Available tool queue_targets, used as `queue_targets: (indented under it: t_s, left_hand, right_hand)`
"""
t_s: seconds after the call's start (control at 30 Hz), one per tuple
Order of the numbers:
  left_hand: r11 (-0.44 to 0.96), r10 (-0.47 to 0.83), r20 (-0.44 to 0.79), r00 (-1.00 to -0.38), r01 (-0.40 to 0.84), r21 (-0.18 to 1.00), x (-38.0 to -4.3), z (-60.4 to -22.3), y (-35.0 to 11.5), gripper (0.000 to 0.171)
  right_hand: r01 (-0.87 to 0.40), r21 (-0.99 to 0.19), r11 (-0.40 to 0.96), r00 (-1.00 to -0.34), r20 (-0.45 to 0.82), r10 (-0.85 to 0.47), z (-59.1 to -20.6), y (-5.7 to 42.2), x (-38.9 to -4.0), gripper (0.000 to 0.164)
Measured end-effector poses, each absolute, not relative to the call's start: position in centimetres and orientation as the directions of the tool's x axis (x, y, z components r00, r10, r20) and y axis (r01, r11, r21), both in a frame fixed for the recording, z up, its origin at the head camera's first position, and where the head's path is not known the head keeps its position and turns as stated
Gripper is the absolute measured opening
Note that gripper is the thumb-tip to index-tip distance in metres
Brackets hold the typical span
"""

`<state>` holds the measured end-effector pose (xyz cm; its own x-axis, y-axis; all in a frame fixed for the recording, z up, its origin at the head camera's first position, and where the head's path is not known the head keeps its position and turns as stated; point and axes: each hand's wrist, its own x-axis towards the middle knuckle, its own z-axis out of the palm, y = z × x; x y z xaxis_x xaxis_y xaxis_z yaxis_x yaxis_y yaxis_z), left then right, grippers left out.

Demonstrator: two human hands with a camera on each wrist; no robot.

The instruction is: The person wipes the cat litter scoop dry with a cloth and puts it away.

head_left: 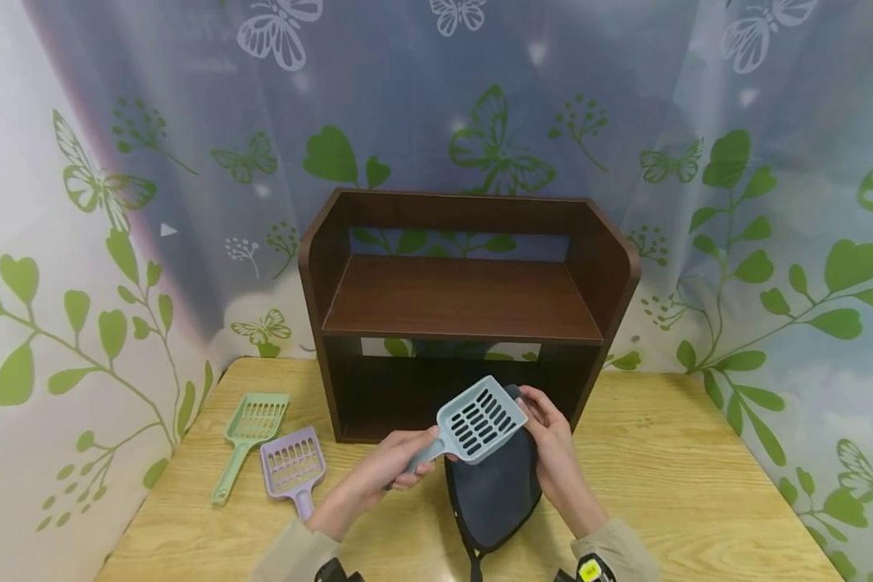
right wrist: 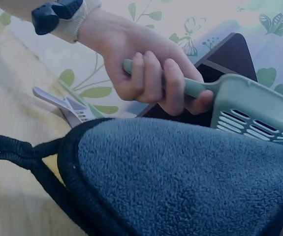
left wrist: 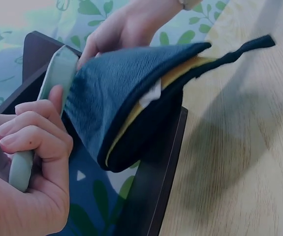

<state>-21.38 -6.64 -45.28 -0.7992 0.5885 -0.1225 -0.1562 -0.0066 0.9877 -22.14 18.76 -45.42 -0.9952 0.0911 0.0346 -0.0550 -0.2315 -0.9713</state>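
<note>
Slotted pale-blue litter scoop is held up before the brown shelf unit, its handle wrapped by the fingers of the left hand. Its head is set between both hands, over the dark fleece cloth, which is gripped near the scoop's edge by the right hand. A yellow inner layer and white tag are revealed only by the left wrist view; the green scoop is seen whole only from the head.
</note>
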Motion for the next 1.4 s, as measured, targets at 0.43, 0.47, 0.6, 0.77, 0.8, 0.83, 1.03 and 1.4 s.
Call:
queue_targets:
  t_s: [0.43,0.47,0.6,0.77,0.8,0.83,1.03,1.4]
  left_hand:
    - [0.054,0.529,-0.134,-0.838,-0.124,0.991,-21.4,-45.4,-7.0,0.049]
    - [0.051,0.522,-0.129,-0.843,-0.12,0.991,-21.5,-45.4,-7.1,0.049]
    - [0.042,0.5,-0.12,-0.858,-0.115,0.992,-21.9,-45.4,-7.5,0.049]
    - [0.04,0.501,-0.129,-0.856,-0.125,0.991,-22.0,-45.3,-7.5,0.05]
    - [0.045,0.505,-0.134,-0.853,-0.129,0.991,-22.0,-45.3,-7.4,0.05]
    - [0.051,0.512,-0.137,-0.848,-0.13,0.99,-22.0,-45.3,-7.3,0.05]
    - [0.092,0.575,-0.136,-0.807,-0.101,0.991,-21.5,-45.2,-6.6,0.048]
    - [0.199,0.608,-0.166,-0.777,-0.053,0.979,-21.7,-44.9,-7.3,0.043]
  right_hand:
    - [-0.018,-0.976,-0.215,-0.997,0.003,0.072,-45.4,19.0,-22.9,0.027]
    - [-0.008,-0.976,-0.216,-0.998,-0.006,0.062,-45.6,19.2,-22.7,0.026]
    - [0.028,-0.976,-0.215,-0.999,-0.034,0.025,-46.1,20.0,-21.7,0.023]
    - [0.058,-0.97,-0.236,-0.998,-0.057,-0.01,-46.6,20.7,-20.8,0.02]
    - [0.053,-0.971,-0.235,-0.999,-0.051,-0.013,-46.7,20.7,-20.8,0.02]
    - [0.049,-0.97,-0.238,-0.999,-0.047,-0.013,-46.7,20.8,-20.8,0.019]
    - [-0.012,-0.981,-0.196,-1.0,0.009,0.015,-46.2,20.7,-21.9,0.021]
    - [-0.21,-0.971,0.113,-0.977,0.205,-0.058,-44.0,21.4,-23.5,0.027]
